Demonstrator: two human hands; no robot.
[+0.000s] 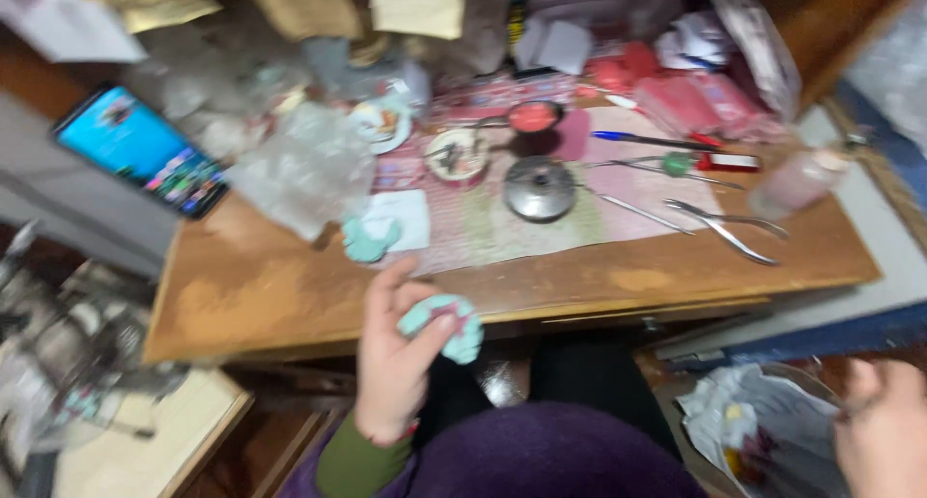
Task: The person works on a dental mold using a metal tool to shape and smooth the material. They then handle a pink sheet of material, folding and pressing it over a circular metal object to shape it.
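While your left hand [396, 358] curls its fingers and thumb around a lump of pale turquoise clay [446, 326] with a pink patch showing in it, the lump sits just off the near edge of the wooden desk [290, 295], above your lap. A second, smaller turquoise lump [369, 238] lies on the desk beyond that edge, touching a white paper sheet [401, 218]. Farther back on the desk a round metal lid [540, 188] rests on a pink mat [502, 223], with metal pliers [724, 226] toward the desk's right end and a blue pen [649, 140] behind them. A lit phone [142, 150] leans past the desk's left end. Your right hand [884, 430] sits low, well off the desk's right corner, beside a bag of crumpled paper [763, 426]; blur and the frame's edge hide whether it grips anything.
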